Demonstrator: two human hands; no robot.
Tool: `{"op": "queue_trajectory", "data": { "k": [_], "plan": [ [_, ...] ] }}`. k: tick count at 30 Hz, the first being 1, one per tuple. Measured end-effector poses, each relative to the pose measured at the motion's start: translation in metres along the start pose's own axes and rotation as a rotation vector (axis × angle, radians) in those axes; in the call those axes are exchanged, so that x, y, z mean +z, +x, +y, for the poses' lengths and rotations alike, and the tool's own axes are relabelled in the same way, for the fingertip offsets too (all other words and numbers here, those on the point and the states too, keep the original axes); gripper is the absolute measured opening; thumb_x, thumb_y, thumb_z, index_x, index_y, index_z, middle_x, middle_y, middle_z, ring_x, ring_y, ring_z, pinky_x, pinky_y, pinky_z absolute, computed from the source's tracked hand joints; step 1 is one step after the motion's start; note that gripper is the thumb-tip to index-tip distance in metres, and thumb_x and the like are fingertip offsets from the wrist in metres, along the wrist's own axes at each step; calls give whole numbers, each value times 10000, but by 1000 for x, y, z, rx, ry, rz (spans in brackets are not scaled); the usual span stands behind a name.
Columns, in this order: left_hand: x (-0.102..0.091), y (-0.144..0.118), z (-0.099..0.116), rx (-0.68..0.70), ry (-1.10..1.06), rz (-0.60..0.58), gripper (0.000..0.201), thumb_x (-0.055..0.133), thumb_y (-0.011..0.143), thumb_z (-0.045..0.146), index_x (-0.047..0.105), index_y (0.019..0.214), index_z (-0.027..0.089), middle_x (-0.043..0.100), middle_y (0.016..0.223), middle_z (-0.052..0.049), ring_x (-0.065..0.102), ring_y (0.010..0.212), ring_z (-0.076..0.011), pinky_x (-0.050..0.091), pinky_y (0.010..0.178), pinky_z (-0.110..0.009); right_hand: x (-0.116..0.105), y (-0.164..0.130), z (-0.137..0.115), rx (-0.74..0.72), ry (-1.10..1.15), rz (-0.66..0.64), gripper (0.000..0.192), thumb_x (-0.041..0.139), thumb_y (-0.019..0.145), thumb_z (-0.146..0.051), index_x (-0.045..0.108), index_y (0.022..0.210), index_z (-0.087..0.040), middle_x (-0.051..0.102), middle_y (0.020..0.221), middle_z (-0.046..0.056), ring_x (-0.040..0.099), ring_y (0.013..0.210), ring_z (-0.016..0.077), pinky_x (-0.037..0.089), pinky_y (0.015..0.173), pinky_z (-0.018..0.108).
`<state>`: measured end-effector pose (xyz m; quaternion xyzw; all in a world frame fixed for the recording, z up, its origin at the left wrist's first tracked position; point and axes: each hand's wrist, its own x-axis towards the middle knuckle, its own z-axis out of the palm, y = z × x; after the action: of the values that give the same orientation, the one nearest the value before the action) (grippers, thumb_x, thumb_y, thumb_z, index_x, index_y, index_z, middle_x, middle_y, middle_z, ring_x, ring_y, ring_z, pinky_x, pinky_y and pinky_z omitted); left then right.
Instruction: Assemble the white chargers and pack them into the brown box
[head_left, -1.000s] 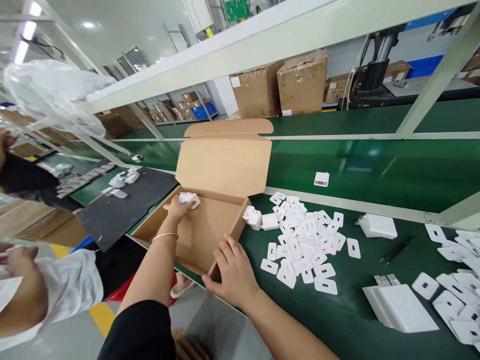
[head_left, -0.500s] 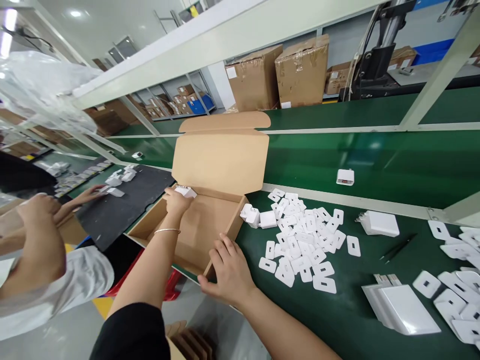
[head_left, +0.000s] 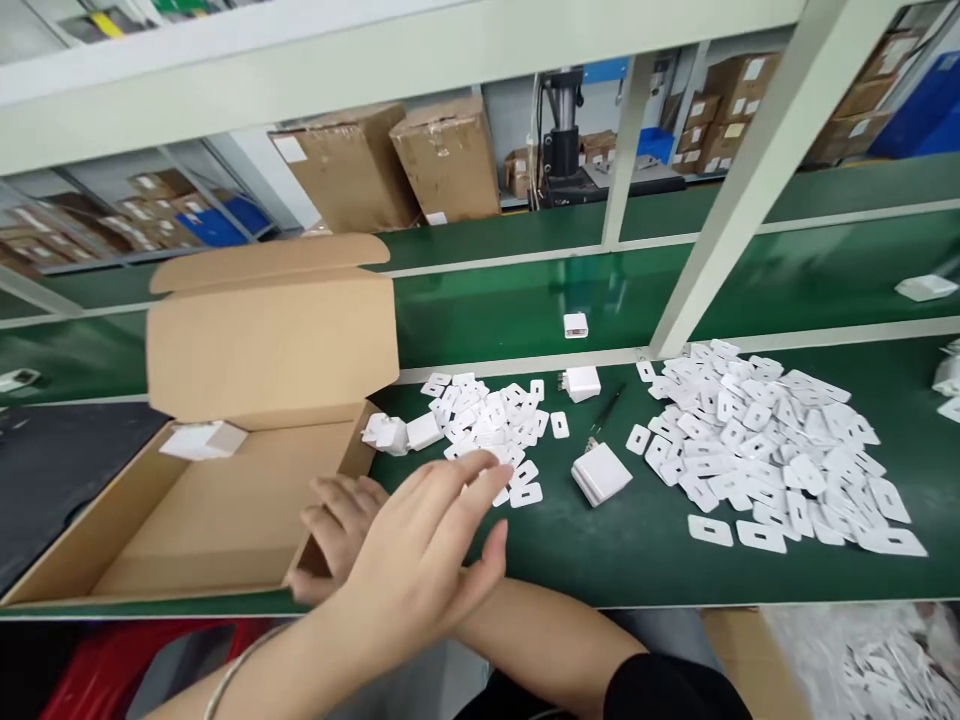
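An open cardboard box (head_left: 274, 345) stands on the green bench, its lid raised at the back. White charger blocks (head_left: 202, 440) lie in its far left corner. My right hand (head_left: 337, 525) curls over the box's right wall near the front corner, partly hidden by my left wrist. Crossing above it, my left hand (head_left: 431, 530) is in the air with fingers apart and nothing in them, a little blurred. Beyond its fingertips lies a pile of small white slotted plates (head_left: 487, 415). White plug adapters (head_left: 386, 433) sit against the box's right side.
Right of the small plates are a charger (head_left: 583, 383), black tweezers (head_left: 609, 408) and stacked flat chargers (head_left: 601, 473). A larger heap of white plates (head_left: 750, 440) spreads further right. A slanted metal post (head_left: 739, 190) rises behind. A dark mat (head_left: 60, 450) lies left.
My left hand has let go of the white charger blocks in the box and swung right, over my right hand. The view has turned right, and the co-worker at left is out of sight.
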<state>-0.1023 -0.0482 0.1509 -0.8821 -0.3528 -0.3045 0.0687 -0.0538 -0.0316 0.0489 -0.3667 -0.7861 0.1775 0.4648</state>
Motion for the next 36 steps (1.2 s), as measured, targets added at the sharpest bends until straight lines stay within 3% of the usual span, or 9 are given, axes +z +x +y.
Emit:
{"op": "queue_trajectory", "data": {
  "k": [5, 8, 10, 13, 17, 22, 25, 29, 36],
  "plan": [
    [-2, -26, 31, 23, -208, 281, 438, 579, 811, 10, 564, 1209, 193, 633, 1076, -81, 642, 938, -216, 547, 857, -375, -45, -9, -12, -23, 36, 210, 180, 533, 1006, -251, 694, 1087, -240, 696, 1057, 62, 688, 930, 201, 593, 741, 320],
    [32, -44, 45, -227, -424, 406, 351, 569, 884, 43, 566, 1189, 217, 602, 1008, -57, 611, 894, -197, 535, 802, -342, -104, -33, 9, -3, -13, 452, 145, 541, 991, -189, 660, 1064, -227, 680, 943, 41, 674, 855, 191, 575, 728, 323],
    [67, -48, 54, -488, -626, 347, 230, 522, 998, 150, 567, 1196, 259, 596, 1008, -57, 602, 858, -190, 534, 785, -341, -145, -56, 36, 140, -203, 533, 98, 565, 987, -218, 653, 1031, -219, 663, 932, 58, 654, 855, 213, 556, 727, 352],
    [121, -39, 65, -856, -921, 270, 206, 523, 1052, 395, 554, 1241, 321, 604, 1180, -96, 628, 1059, -238, 533, 933, -401, -183, -89, 77, 497, -277, 393, 378, 592, 995, -468, 624, 1263, -204, 667, 1191, 142, 658, 1002, 270, 572, 803, 414],
    [170, -14, 76, -1155, -1277, 75, 644, 593, 961, 636, 436, 1483, 292, 403, 1590, -149, 416, 1499, -322, 360, 1235, -453, -184, -112, 101, 701, -102, 203, 543, 463, 1013, -653, 661, 1244, -204, 683, 1286, 153, 647, 1179, 324, 520, 1028, 515],
    [198, -1, 91, -1115, -1278, 125, 687, 600, 936, 673, 444, 1495, 305, 290, 1665, -112, 216, 1619, -290, 142, 1346, -419, -179, -112, 95, 779, 27, 151, 522, 463, 994, -653, 726, 1082, -211, 742, 1157, 133, 670, 1145, 337, 528, 1009, 496],
    [200, -4, 95, -1125, -1273, 143, 614, 700, 893, 592, 504, 1401, 307, 278, 1657, -117, 240, 1604, -313, 176, 1336, -458, -186, -116, 97, 811, 76, 167, 506, 507, 958, -622, 722, 1138, -201, 750, 1163, 129, 686, 1104, 332, 557, 968, 476],
    [194, -8, 97, -1060, -1344, 121, 603, 817, 797, 414, 504, 1292, 268, 406, 1548, -160, 425, 1480, -346, 300, 1271, -518, -193, -132, 103, 680, 155, 135, 486, 513, 964, -546, 685, 1262, -204, 709, 1297, 131, 670, 1187, 317, 549, 1035, 473],
    [169, -4, 92, -903, -1443, -66, 1113, 852, 702, 211, 182, 1588, 290, 526, 1440, -151, 546, 1335, -319, 439, 1160, -495, -198, -152, 104, 493, 131, 59, 476, 437, 1055, -497, 634, 1415, -257, 601, 1477, 127, 582, 1361, 316, 510, 1127, 469]
  ]
}}
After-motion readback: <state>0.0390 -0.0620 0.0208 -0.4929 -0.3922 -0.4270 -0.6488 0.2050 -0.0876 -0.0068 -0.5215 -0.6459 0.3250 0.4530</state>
